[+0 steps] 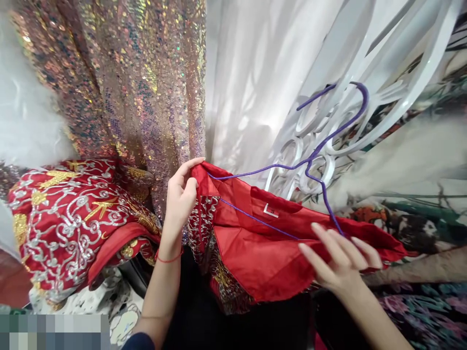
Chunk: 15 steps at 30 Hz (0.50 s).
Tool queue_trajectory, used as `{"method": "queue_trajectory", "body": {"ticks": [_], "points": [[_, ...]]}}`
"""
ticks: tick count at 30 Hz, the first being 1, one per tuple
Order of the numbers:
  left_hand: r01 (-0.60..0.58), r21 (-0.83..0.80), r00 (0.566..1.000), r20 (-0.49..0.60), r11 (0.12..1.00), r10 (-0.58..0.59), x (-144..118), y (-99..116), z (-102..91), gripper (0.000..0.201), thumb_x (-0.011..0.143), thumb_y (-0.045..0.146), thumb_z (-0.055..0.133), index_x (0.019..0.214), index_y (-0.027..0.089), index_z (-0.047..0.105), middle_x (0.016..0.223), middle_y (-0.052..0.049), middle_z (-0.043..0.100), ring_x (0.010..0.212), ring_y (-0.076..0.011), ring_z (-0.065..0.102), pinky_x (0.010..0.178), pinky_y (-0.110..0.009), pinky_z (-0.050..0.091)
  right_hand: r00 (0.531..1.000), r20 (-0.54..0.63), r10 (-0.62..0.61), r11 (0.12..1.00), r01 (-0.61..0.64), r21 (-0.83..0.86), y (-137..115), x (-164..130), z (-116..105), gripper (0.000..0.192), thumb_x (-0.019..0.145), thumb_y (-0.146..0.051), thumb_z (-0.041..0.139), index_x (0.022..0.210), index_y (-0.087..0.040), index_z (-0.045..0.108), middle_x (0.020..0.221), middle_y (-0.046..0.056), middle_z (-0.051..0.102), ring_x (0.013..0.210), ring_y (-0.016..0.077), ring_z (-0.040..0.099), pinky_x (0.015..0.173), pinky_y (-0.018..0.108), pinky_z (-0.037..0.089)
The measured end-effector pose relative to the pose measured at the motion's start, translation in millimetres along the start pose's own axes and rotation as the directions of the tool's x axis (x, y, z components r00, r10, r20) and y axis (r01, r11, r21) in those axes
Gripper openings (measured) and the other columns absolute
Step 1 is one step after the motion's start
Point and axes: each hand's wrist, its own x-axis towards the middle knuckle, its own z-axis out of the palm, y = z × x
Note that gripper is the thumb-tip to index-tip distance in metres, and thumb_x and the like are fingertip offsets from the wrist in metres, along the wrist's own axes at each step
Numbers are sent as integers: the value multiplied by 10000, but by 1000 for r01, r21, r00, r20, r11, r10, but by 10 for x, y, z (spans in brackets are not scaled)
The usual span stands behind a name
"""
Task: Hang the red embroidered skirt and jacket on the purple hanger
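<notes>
Left hand [181,194] at centre, slightly toward 9 o'clock: thumb and fingers pinched closed on the upper left corner of the red garment [262,243], at the shoulder end of the purple hanger [321,146]. Thin red cord [168,259] noted round that wrist.

Right hand [341,257] at 4 o'clock: fingers spread and nearly flat, resting on the garment's right shoulder beside the hanger's right arm. Nothing clasped; contact by fingertips only, as far as can be told.

Red garment spread across centre toward 3 o'clock, lining side up, white label [270,210] visible near the collar; silver and gold embroidery showing along the left folded edge. Hanger threaded inside the garment, its hook rising toward 1 o'clock and lying against white scrolled metalwork [368,63].

Second red embroidered garment [73,218] heaped at 9 o'clock, apart from both hands. Sequinned fabric [138,82] hanging at 11 o'clock, white sheer fabric [251,82] at 12 o'clock, floral printed cloth [419,223] at 3 to 4 o'clock
</notes>
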Motion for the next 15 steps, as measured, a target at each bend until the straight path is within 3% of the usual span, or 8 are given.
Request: {"method": "queue_trajectory", "body": {"ticks": [1, 3, 7, 10, 13, 15], "points": [[-1, -10, 999, 36, 1000, 1, -5, -21, -17, 536, 779, 82, 437, 1251, 182, 670, 1223, -73, 735, 1049, -173, 714, 915, -313, 601, 990, 5, -139, 987, 139, -84, -98, 122, -8, 498, 836, -271, 741, 1224, -556, 616, 1089, -26, 787, 890, 233, 674, 768, 423, 388], [-15, -12, 993, 119, 1000, 16, -6, -64, -47, 615, 774, 89, 452, 1362, 185, 603, 1302, -92, 700, 1109, -189, 703, 941, -328, 599, 965, 16, -260, 958, 260, -125, -279, 430, 9, 381, 863, -226, 714, 1152, -470, 673, 1147, -30, 777, 1007, 215, 677, 854, 414, 398], [-82, -1, 953, 294, 997, 79, 59, -109, -70, 668, 821, 137, 500, 1488, 177, 485, 1361, -126, 657, 1163, -204, 683, 990, -343, 577, 977, -59, -204, 974, 209, 91, -496, 1077, 200, 247, 914, -128, 631, 976, -363, 679, 1197, -31, 762, 1091, 211, 672, 899, 431, 380], [-158, 55, 958, 249, 986, 139, 147, -85, -50, 531, 843, 199, 598, 1373, 177, 603, 1251, -112, 699, 1075, -193, 696, 977, -345, 570, 966, -46, -253, 968, 253, -7, -549, 1423, 390, 216, 945, -109, 566, 909, -295, 669, 1206, 16, 755, 1148, 233, 644, 927, 469, 375], [-248, 249, 966, 138, 936, 219, 223, -44, -17, 258, 852, 245, 687, 1100, 210, 745, 1001, -54, 713, 908, -172, 675, 895, -347, 568, 956, -72, -283, 945, 265, -192, -541, 1619, 532, 209, 951, -111, 541, 889, -268, 664, 1285, 52, 718, 1201, 249, 595, 963, 496, 355], [-305, 408, 951, 92, 860, 294, 263, -37, 10, 132, 870, 294, 709, 975, 234, 760, 1050, -57, 679, 1026, -208, 639, 966, -399, 521, 945, -114, -306, 928, 270, -256, -510, 1682, 592, 175, 948, -125, 559, 872, -250, 654, 1329, 65, 694, 1219, 249, 567, 986, 487, 334]]}}
